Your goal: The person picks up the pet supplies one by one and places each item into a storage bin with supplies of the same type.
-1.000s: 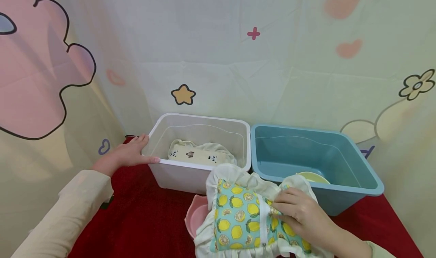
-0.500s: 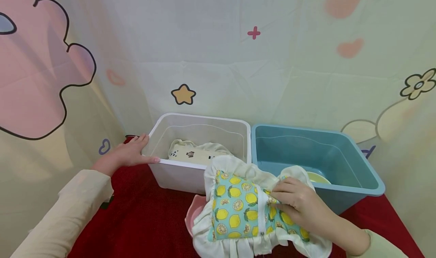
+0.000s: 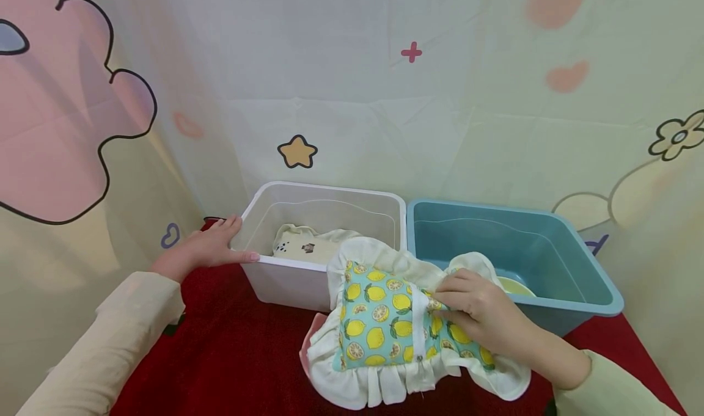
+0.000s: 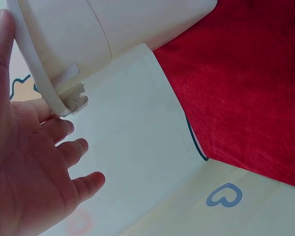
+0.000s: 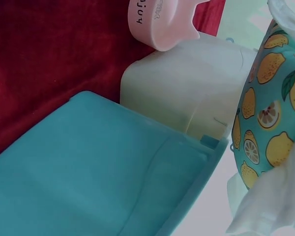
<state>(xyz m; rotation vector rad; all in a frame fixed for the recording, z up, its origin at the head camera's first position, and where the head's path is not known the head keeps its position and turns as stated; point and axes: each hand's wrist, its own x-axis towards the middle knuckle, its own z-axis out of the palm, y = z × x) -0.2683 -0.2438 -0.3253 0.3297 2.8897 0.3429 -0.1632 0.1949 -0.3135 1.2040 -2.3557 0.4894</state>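
Observation:
My right hand [image 3: 484, 312] pinches a small lemon-print pillow [image 3: 376, 324] with white ruffled edges and a white strip across it. It hangs tilted in front of the two bins, overlapping part of the white one. My left hand [image 3: 211, 248] rests at the near left corner of the white bin [image 3: 291, 281], thumb along the front and fingers along the side. From the left wrist, the fingers look loosely extended beside the rim [image 4: 37, 73]. Inside the white bin lies a cream ruffled cloth item [image 3: 308, 248] with animal prints, partly covered. The right wrist view shows the pillow [image 5: 265, 108], not the hand.
A blue bin [image 3: 583, 305] stands right of the white one, with a pale yellow-green round item [image 3: 514, 286] inside. Below the pillow, a pink bowl [image 5: 145, 27] sits on the red cloth [image 3: 220, 349]. A printed curtain [image 3: 352, 129] hangs behind the bins.
My right hand has lifted the pillow slightly up and to the left, so it covers more of the white bin and its contents. The left hand stays on the rim.

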